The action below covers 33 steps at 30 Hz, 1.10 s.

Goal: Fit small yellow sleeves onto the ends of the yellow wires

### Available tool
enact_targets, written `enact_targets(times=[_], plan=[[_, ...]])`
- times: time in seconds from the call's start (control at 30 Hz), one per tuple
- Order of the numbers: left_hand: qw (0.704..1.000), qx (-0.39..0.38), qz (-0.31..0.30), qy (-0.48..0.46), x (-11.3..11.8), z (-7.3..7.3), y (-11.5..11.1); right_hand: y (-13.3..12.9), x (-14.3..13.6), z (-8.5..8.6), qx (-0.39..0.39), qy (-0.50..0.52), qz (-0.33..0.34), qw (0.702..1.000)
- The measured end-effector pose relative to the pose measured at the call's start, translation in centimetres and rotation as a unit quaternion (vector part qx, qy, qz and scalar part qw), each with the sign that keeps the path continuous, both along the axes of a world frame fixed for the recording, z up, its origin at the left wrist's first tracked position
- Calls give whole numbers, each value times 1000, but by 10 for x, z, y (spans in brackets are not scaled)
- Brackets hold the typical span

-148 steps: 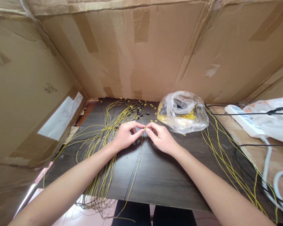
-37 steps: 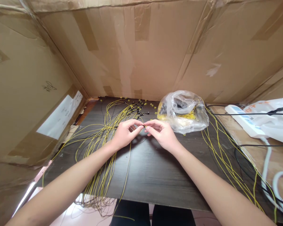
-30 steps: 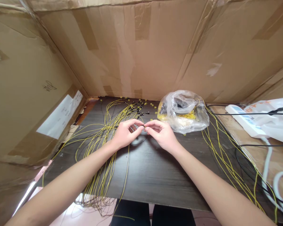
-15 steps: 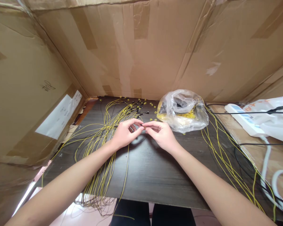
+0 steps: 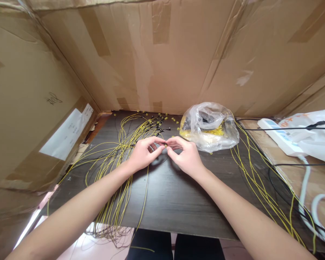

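Over the middle of the dark table (image 5: 178,202), my two hands meet fingertip to fingertip. My left hand (image 5: 146,153) pinches the end of a thin wire, with a small dark tip showing between the fingers. A small yellow piece (image 5: 166,145) sits at the fingertips, right where the hands meet. My right hand (image 5: 186,155) has its thumb and fingers close around that piece, though a slight gap shows at the thumb. Just left of my left hand lies a bundle of yellow wires (image 5: 124,159), several ending in black tips (image 5: 159,124).
Several loose yellow pieces (image 5: 173,119) lie near the back cardboard wall (image 5: 141,72). A clear plastic bag (image 5: 224,141) with yellow pieces stands right of them. More yellow wires (image 5: 249,173) run along the right edge, by a white power strip (image 5: 281,139) and its cable (image 5: 304,184).
My right thumb has drawn slightly away from the left fingertips, and the yellow piece between the hands now shows. My left hand has stayed almost still.
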<state>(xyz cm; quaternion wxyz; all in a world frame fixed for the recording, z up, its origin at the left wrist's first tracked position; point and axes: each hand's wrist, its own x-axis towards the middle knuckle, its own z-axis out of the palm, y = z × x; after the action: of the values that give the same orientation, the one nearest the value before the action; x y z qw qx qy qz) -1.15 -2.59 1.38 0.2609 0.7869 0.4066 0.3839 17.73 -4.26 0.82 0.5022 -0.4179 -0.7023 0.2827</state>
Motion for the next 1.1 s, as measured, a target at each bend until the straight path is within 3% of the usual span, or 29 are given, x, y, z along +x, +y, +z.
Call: enact_targets(times=[1.1], plan=[[1000, 15, 0, 17, -1, -2, 1, 1, 2, -1, -10, -1, 10, 1000]])
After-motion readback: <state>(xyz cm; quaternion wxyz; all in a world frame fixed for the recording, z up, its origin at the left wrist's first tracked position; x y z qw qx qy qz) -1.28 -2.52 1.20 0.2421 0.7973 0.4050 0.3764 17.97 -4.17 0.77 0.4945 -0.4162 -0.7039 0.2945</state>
